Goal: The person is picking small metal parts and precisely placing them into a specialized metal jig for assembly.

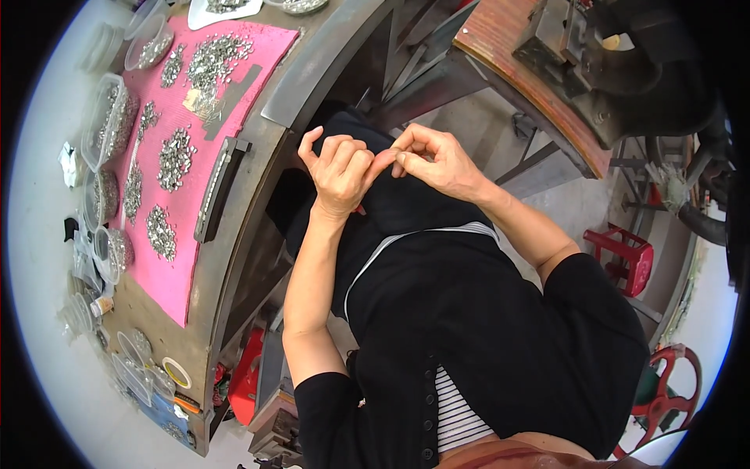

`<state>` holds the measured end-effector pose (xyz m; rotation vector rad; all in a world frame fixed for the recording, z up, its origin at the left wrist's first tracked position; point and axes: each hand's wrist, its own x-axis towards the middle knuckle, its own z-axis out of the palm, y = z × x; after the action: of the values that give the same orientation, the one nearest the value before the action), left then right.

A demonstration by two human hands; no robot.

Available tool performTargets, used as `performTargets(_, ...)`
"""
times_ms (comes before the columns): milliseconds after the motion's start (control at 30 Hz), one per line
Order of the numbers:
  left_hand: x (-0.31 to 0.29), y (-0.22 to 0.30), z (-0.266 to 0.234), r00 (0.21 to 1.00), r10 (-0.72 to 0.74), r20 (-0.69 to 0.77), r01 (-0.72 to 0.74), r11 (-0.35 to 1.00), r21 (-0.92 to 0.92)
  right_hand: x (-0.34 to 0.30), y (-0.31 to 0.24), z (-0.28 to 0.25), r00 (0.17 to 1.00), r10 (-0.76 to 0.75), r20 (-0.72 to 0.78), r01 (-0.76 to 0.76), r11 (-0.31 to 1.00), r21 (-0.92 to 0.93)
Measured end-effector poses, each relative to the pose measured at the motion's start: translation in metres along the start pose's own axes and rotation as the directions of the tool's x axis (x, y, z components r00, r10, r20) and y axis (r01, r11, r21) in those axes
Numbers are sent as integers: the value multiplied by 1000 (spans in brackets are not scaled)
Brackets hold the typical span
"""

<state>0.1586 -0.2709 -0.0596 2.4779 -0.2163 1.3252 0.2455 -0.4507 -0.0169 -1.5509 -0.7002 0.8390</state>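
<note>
My left hand (pixel 341 173) and my right hand (pixel 439 162) meet fingertip to fingertip above my dark-clothed lap. The left fingers are curled, with one finger at the outer side lifted away. Its thumb side reaches across to the right hand's fingertips. My right thumb and forefinger are pinched together there. Anything held between them is too small or too hidden to make out. To the left, a pink mat (pixel 168 291) lies on the workbench, bearing a large pile of small silvery metal pieces (pixel 215 64) and several smaller heaps, among them one of shiny bits (pixel 176 159).
A long dark bar-shaped holder (pixel 221 190) lies along the mat's near edge. Clear plastic tubs (pixel 101 129) of metal pieces line its far side. On the right stand a wooden-topped bench (pixel 488 31) with heavy dark machinery, a red stool (pixel 625 256) and a red handwheel (pixel 670 391).
</note>
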Motion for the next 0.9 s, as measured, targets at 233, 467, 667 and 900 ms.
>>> performTargets(233,-5,0,0,999,-38,-1,38,999,19,1,3,3,1000,-31,-2,31,997,-73)
performTargets(467,-9,1,0,999,-53,13,53,998,20,3,5,3,999,-46,-22,43,990,-135)
performTargets(667,-13,4,2,998,-46,45,45,999,20,5,6,0,999,28,-25,-32,983,-179)
performTargets(900,-1,16,-3,861,-475,181,509,797,-326,8,13,-18,998,52,-43,-50,998,46)
